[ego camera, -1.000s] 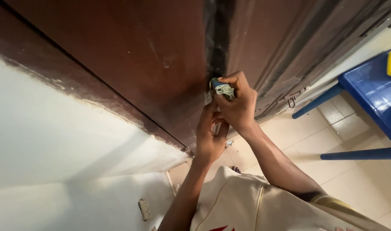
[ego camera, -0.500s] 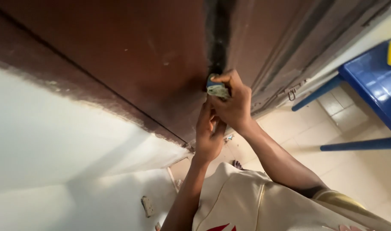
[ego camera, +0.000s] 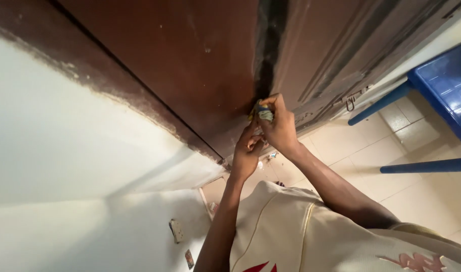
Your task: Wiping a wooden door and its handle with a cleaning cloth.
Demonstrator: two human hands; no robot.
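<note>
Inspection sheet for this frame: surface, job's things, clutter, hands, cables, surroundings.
Surface: brown door, with a dark worn strip along its edge.
Job's things: small blue-and-pale object pressed to the door edge.
Clutter: small bits on the floor by the door bottom; two small flat items on the white surface.
Hands: right hand grips the object; left hand is just below, fingers against the right.
Cables: nothing seen.
Surroundings: white wall, tiled floor, blue table.

Take the door (ego camera: pixel 190 65) as your landmark. Your right hand (ego camera: pixel 281 132) presses a small wad (ego camera: pixel 263 114) against its edge seam, your left hand (ego camera: pixel 246 156) just below, touching it. The wall (ego camera: pixel 64 151) lies left of the door, the tabletop (ego camera: pixel 442 95) well to its right, the floor (ego camera: pixel 417 201) beneath.
</note>
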